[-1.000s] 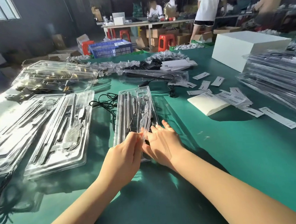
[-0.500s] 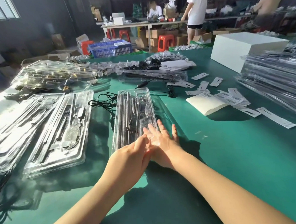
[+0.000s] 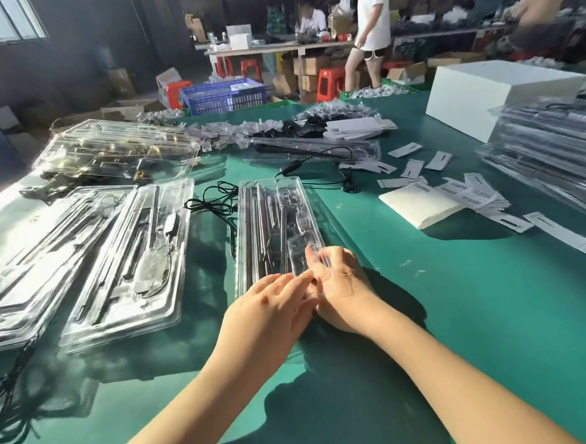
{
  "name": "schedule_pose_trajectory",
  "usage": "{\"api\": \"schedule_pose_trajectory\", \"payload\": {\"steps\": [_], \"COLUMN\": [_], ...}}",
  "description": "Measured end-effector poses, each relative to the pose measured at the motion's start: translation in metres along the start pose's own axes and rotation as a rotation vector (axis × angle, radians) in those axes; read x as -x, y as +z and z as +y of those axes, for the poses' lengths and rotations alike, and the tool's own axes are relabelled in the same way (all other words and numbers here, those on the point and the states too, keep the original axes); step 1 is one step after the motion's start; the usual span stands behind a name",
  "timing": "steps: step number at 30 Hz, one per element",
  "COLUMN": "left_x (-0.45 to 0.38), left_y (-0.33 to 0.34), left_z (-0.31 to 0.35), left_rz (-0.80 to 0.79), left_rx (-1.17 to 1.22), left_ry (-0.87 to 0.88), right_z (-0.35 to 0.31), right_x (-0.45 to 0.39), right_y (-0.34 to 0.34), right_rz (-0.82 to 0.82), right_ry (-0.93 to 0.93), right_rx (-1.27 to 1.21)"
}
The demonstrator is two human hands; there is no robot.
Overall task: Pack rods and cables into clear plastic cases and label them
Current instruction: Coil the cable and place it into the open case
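Observation:
A long clear plastic case (image 3: 274, 223) lies lengthwise on the green table (image 3: 427, 316) in front of me, with metal rods and a coiled cable inside. Both hands meet at its near end. My left hand (image 3: 269, 309) rests on that near end with its fingers fairly straight, the tips touching the plastic. At the near right corner, my right hand (image 3: 340, 284) holds the case, thumb lying on top and fingers curled at the right edge. It is slightly blurred. A loose black cable (image 3: 215, 202) lies just left of the case's far end.
Two filled clear cases (image 3: 126, 266) lie to the left, with more stacked at the back left (image 3: 115, 150). Barcode labels (image 3: 468, 194), a white pad (image 3: 421, 207), a white box (image 3: 503, 95) and a pile of packed cases (image 3: 555, 151) occupy the right. People work at far tables.
The raised near end of the case's lid has come down flat. My left hand let go of its pinch and now lies on the case. My right hand's fingers went from spread to curled.

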State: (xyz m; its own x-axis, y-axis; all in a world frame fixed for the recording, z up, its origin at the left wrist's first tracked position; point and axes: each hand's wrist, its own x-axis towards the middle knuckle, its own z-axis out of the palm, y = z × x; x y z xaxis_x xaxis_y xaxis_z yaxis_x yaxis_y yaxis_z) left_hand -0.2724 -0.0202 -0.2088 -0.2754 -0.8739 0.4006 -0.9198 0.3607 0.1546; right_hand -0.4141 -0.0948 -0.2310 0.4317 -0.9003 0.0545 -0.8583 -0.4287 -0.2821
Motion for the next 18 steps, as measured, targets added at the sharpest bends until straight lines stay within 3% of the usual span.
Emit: {"api": "schedule_pose_trajectory", "payload": {"steps": [3,6,8,11,18], "left_x": [-0.001,-0.001,-0.001,-0.003,-0.001], "left_y": [0.003,0.009,0.011,0.012,0.01], "left_z": [-0.001,-0.003,-0.003,-0.006,-0.012], "left_rz": [0.004,-0.003,-0.032,-0.067,-0.119], "left_rx": [-0.005,-0.037,-0.108,-0.107,-0.084], "left_ry": [0.02,0.035,0.066,0.065,0.013], "right_z": [0.005,0.024,0.035,0.037,0.058], "right_x": [0.002,0.009,0.014,0.015,0.002], "right_y": [-0.003,-0.018,-0.028,-0.03,-0.052], "right_rz": [-0.135,-0.298,-0.317,-0.212,0.344], "right_ry": [-0.037,-0.051,-0.047,0.028,0.371], "right_rx": [0.009,-0.306,-0.552,-0.7,-0.664]}}
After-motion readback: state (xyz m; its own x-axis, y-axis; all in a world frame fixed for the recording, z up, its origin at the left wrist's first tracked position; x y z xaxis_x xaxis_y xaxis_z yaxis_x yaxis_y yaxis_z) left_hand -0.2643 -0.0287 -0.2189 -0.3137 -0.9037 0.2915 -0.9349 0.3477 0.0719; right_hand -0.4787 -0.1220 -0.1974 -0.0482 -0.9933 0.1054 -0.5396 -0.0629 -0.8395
